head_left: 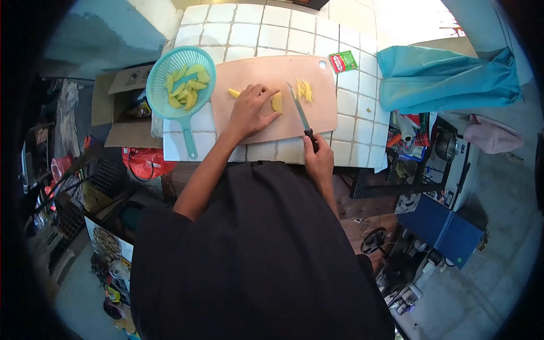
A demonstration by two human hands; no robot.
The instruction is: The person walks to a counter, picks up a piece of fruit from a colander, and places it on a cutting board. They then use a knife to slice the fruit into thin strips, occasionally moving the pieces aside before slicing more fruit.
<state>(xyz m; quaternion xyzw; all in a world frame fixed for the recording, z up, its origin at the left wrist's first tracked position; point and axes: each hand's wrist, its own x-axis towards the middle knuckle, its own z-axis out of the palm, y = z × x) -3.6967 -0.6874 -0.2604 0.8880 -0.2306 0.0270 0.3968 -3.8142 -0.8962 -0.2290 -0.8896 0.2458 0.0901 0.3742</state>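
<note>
A pinkish cutting board (226, 73) lies on the white tiled counter. My left hand (253, 110) is closed round a yellow potato piece (276, 102), thumb and fingertips at its near and far ends. Another yellow piece (233, 92) lies just left of that hand, partly hidden by it. My right hand (318, 160) grips the black handle of a knife (301, 112), whose blade points away from me over the board, right of the held piece. Thin yellow strips (304, 91) sit in a small pile beyond and right of the blade.
A turquoise strainer (212, 73) with several yellow wedges stands on the counter at left, its handle toward me. A green and red packet (343, 62) lies by the board's far right corner. Teal cloth (447, 79) hangs at the counter's right. A cardboard box (127, 127) is at left.
</note>
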